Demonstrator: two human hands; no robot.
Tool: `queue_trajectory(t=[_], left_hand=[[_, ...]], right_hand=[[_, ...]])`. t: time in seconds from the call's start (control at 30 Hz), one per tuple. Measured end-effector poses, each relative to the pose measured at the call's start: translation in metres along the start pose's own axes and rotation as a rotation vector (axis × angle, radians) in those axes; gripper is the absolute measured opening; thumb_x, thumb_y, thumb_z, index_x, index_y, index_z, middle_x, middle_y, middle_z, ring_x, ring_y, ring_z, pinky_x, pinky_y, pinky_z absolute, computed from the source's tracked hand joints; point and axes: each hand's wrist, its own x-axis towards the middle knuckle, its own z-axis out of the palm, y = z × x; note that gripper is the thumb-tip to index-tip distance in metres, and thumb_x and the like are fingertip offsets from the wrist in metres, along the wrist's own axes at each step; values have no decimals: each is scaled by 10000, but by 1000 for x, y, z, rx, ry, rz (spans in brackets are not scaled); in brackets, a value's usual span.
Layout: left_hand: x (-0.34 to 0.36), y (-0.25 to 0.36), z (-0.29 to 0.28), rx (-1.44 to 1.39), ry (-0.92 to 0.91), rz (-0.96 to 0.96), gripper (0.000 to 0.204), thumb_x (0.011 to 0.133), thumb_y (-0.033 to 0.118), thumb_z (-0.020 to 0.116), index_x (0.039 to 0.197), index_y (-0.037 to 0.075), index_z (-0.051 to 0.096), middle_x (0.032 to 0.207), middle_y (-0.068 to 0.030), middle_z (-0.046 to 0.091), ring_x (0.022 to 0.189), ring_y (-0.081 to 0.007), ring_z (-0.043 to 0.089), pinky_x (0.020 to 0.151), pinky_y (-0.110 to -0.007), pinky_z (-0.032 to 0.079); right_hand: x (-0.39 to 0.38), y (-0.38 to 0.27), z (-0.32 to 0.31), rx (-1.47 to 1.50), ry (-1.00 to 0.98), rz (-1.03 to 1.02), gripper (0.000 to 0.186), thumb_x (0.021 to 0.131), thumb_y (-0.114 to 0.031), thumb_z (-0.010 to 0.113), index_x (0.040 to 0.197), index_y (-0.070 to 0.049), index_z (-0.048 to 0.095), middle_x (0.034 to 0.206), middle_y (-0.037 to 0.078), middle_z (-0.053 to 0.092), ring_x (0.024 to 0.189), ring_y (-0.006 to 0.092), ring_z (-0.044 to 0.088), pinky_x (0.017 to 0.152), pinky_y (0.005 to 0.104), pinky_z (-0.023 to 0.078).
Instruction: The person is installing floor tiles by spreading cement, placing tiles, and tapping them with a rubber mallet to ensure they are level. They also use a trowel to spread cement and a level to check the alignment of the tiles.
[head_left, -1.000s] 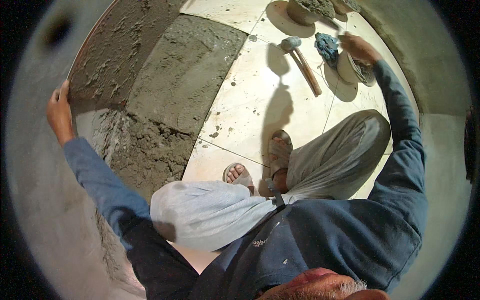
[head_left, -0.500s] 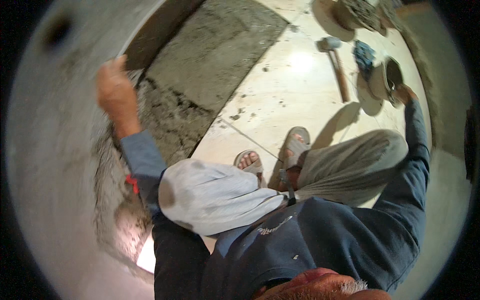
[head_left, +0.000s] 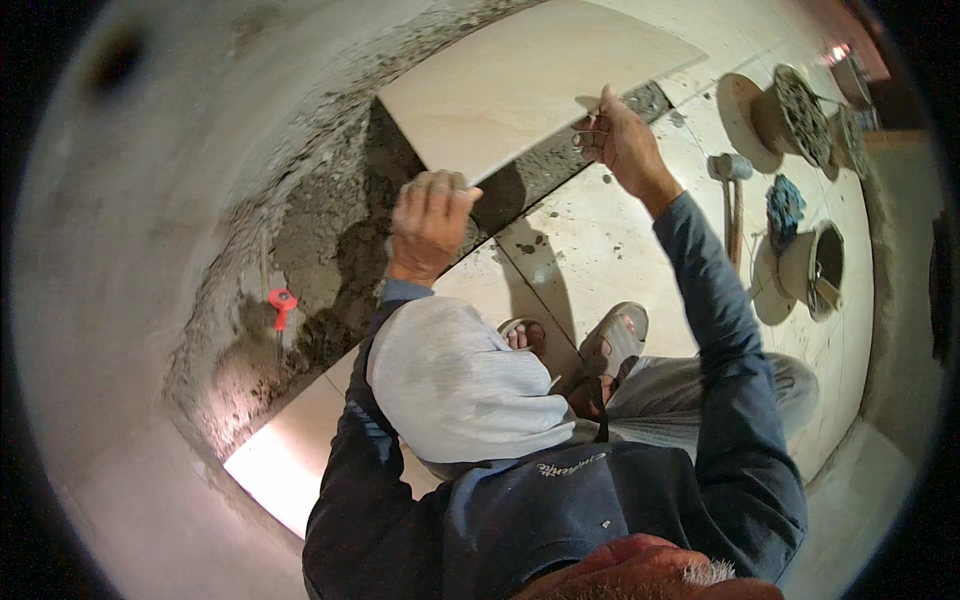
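A large cream tile (head_left: pixel 530 85) lies tilted across the dark wet mortar bed (head_left: pixel 325 255) along the wall. My left hand (head_left: pixel 428 222) grips its near left corner, fingers wrapped over the edge. My right hand (head_left: pixel 625 150) is at the tile's near edge, farther to the right, its fingers apart and partly bent; whether it touches the tile is hard to tell. A strip of mortar shows beneath and beside that edge.
A rubber mallet (head_left: pixel 733 168) lies on the laid tiles (head_left: pixel 540 235) at the right, near a blue rag (head_left: pixel 785 205), a bucket (head_left: pixel 800 265) holding a trowel (head_left: pixel 828 292), and mortar buckets (head_left: pixel 775 115). A red-handled tool (head_left: pixel 281 305) stands at the left by the wall (head_left: pixel 120 250).
The view has swung round. My right hand has left the bucket and come to the tile; my left hand has moved inward. The cream tile now covers much of the mortar.
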Motion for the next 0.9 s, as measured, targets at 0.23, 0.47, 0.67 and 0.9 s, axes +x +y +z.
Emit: queue_trajectory(t=[0.23,0.47,0.67,0.9], left_hand=[[-53,41,30,-256,-70,-152,342,814,216,808,1053,39,638,1086,-107,596,1036,-310,590,864,-419,521],[-71,59,77,-335,-302,-199,334,808,277,806,984,58,625,1040,-82,581,993,-296,579,821,-422,508],[-82,60,85,-259,-292,-211,340,812,307,806,989,81,625,1063,-71,569,1009,-285,562,853,-435,477],[-80,69,90,-240,-365,-230,282,862,300,767,1003,98,628,1128,-77,571,1054,-306,553,888,-464,457]], right_hand=[[17,79,-24,-98,186,212,353,1048,-313,544,951,22,595,805,94,630,721,185,643,664,321,557],[45,140,-69,-198,260,278,378,1014,-247,585,947,123,623,827,185,681,664,236,701,602,314,611],[42,114,-58,-371,189,308,379,957,-235,652,725,65,641,696,156,674,560,247,683,501,354,589],[44,119,-81,-649,178,283,487,953,-377,654,711,46,669,625,161,656,535,280,669,532,412,558]])
